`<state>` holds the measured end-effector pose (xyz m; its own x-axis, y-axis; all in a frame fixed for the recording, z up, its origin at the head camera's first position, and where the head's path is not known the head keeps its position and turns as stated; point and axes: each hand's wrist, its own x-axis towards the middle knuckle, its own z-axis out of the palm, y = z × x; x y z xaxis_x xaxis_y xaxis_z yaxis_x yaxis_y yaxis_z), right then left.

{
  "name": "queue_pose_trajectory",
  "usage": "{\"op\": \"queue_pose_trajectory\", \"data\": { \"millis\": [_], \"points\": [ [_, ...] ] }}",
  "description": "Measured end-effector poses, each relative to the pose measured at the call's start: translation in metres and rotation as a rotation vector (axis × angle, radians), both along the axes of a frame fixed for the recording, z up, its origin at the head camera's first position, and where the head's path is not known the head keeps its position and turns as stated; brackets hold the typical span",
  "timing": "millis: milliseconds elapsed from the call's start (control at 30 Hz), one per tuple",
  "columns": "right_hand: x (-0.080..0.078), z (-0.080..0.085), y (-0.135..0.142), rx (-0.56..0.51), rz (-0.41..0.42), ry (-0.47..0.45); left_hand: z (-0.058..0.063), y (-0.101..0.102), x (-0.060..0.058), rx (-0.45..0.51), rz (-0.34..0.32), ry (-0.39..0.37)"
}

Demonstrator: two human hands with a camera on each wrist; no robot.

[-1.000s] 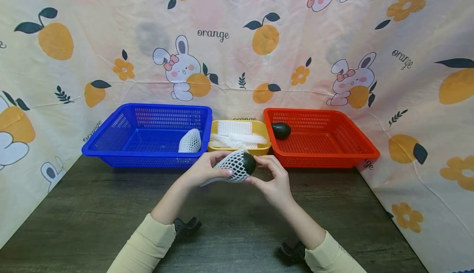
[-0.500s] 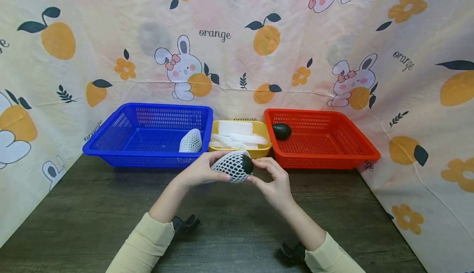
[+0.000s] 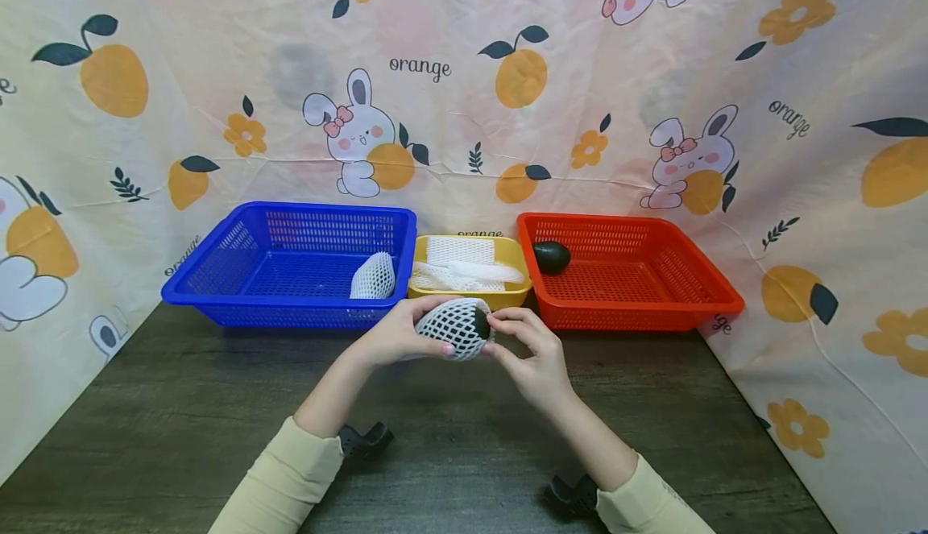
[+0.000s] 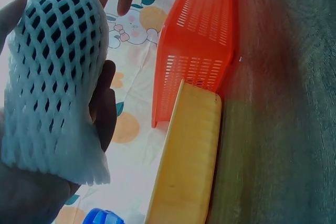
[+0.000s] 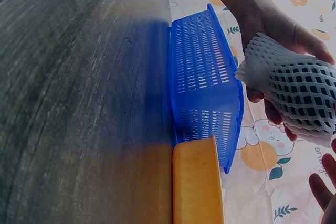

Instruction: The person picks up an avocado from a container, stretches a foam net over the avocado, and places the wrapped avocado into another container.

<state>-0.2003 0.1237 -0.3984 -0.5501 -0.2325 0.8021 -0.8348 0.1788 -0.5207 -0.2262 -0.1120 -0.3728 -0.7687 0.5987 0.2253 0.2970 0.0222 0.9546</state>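
Above the table, a dark green avocado (image 3: 482,324) sits inside a white foam net sleeve (image 3: 451,328), its right end bare. My left hand (image 3: 395,334) grips the sleeved fruit from the left, thumb in front, fingers behind. At the bare end my right hand (image 3: 535,355) pinches the sleeve's rim between thumb and fingertips. The left wrist view shows the net (image 4: 55,72) stretched over the fruit, its loose tail hanging towards the wrist. In the right wrist view, the left hand (image 5: 283,30) wraps around the sleeve, while only part of the right hand (image 5: 328,192) shows.
A blue basket (image 3: 290,308) at the back left holds a fruit in a net sleeve (image 3: 373,276). Between the baskets, a yellow basket (image 3: 507,299) contains several foam nets (image 3: 464,264). Another avocado (image 3: 553,257) lies in the red basket (image 3: 631,312) at right.
The net has come further over the avocado's right end, so less dark skin shows. My right fingertips have shifted slightly left with the rim; the left hand keeps its hold.
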Motion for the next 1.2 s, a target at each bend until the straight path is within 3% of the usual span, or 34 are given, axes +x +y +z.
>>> {"op": "queue_pose_trajectory", "data": {
  "millis": [533,800,1033,1200],
  "points": [
    [0.001,0.000,-0.003,-0.019,-0.015,-0.021,0.001,0.005,0.002,-0.063,0.064,0.049],
    [0.017,0.022,-0.009,-0.015,-0.007,0.004,0.002,0.009,0.003,-0.135,0.069,0.115],
    [0.022,0.030,-0.008,0.018,-0.040,-0.046,0.001,0.011,0.004,-0.144,0.085,0.118],
    [0.023,0.031,-0.006,0.015,0.020,-0.131,0.002,0.011,0.005,-0.169,0.100,0.109]
  ]
}}
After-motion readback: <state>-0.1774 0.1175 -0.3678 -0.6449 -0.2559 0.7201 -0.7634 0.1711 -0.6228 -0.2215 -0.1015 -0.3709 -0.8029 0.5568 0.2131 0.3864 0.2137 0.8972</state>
